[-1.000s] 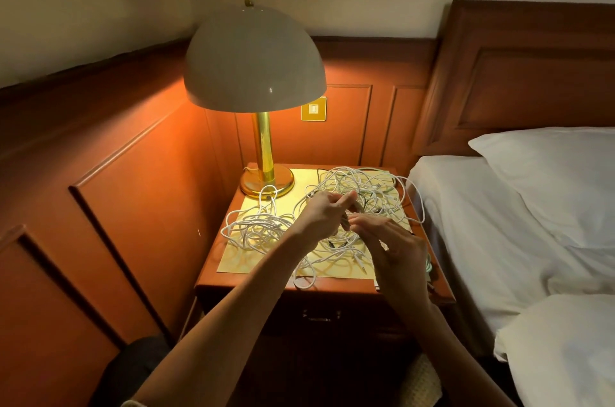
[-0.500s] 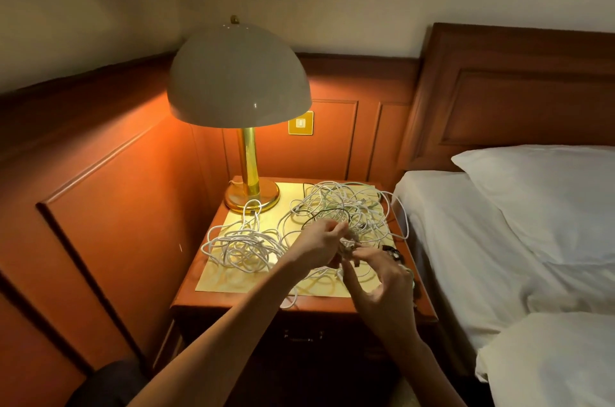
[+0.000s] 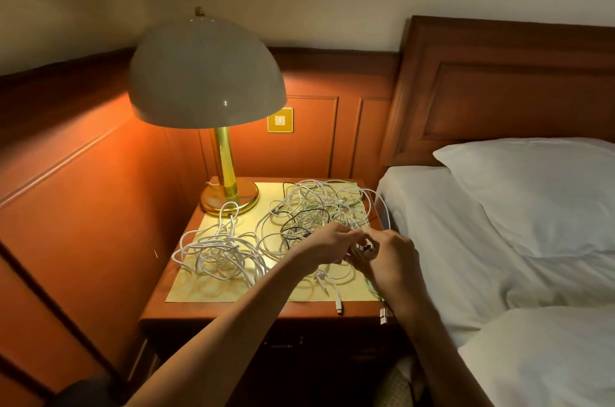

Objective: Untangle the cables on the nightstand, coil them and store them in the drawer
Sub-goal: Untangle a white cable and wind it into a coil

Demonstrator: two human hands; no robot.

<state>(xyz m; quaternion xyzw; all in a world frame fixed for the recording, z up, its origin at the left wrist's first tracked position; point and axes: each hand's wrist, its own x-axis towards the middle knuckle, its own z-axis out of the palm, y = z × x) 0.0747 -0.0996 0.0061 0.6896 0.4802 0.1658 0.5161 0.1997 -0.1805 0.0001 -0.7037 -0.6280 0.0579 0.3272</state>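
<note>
**Cables (image 3: 319,207) lay tangled on the nightstand, both hands on one small coil**

White cables, with a few dark strands among them, covered most of the yellow mat (image 3: 206,294) on top of the nightstand (image 3: 213,310). They lay in two loose heaps, one near the front left and a larger one towards the back right. Two plug ends (image 3: 338,308) hung over the front edge.

Both hands met above the right part of the mat. The right hand (image 3: 396,258) had its fingers curled round a small coil (image 3: 365,247) of cable and held it just above the tangle. The left hand (image 3: 327,245) reached across from the left, and its fingertips pinched the same coil from the other side. Strands ran down from the coil into the heap.

The drawer (image 3: 283,345) sat below the top in deep shadow, closed, with only its handle faintly showing. A brass lamp (image 3: 206,74) with a domed shade stood lit at the back left corner, its base touching the mat. A wall switch (image 3: 280,120) sat behind it. The bed (image 3: 442,240) stood just beside the nightstand on the right, with a white pillow (image 3: 532,193) at its head.
</note>
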